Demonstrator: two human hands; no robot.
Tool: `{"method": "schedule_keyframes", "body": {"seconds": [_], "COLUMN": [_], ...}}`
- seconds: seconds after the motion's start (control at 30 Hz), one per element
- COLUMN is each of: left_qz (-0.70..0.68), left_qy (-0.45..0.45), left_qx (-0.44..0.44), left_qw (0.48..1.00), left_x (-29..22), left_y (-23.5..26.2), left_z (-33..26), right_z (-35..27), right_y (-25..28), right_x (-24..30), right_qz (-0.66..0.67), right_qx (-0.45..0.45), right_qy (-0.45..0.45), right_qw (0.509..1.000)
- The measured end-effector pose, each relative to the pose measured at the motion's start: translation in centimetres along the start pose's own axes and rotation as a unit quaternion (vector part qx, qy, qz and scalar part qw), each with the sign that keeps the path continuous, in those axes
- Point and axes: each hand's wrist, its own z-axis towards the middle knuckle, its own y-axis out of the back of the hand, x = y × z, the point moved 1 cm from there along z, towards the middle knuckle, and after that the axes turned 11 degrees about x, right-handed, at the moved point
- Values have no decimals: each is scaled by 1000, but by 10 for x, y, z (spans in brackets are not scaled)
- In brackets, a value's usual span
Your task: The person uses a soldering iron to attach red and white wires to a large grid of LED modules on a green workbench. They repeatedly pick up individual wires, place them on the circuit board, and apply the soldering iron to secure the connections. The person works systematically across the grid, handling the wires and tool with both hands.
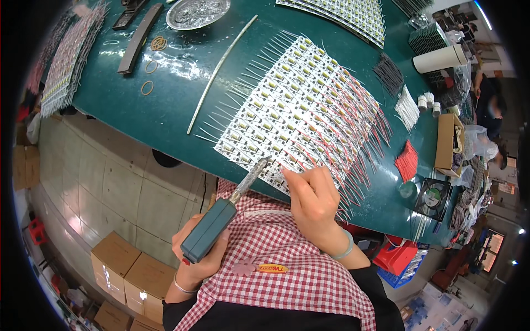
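A panel of small white circuit boards [276, 102] lies at a slant on the table, with rows of yellowish parts. White wires stick out along its left side and red wires [353, 132] fan out on its right. My left hand [205, 269] is wrapped round the green boxy body of a soldering gun [210, 229]. Its metal tip [265, 161] points at the panel's near edge. Close to that tip, my right hand [314, 201] is closed in a pinch over the near boards. What its fingertips hold is too small to make out.
The green table [138, 118] also bears a thin pale rod [221, 74], rubber bands [147, 87] and a metal dish [197, 14]. To the right lie bundles of black wires [388, 74], white wires [407, 107] and red wires [407, 161], plus a small fan [432, 197].
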Motion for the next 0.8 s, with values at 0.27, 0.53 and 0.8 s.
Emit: {"method": "schedule_keyframes", "body": {"seconds": [0.27, 0.53, 0.8], "left_qz": [16, 37, 9], "left_qy": [-1, 2, -10], "left_qx": [8, 1, 3], "left_qw": [1000, 999, 1000], "left_x": [-4, 3, 7], "left_y": [3, 2, -1], "left_z": [-3, -12, -11], "right_z": [-4, -5, -5], "right_y": [-10, -13, -12], "right_x": [4, 4, 6], "right_qz": [42, 36, 31], "right_qx": [29, 35, 36], "right_qy": [0, -12, -11], "right_qw": [999, 999, 999]}}
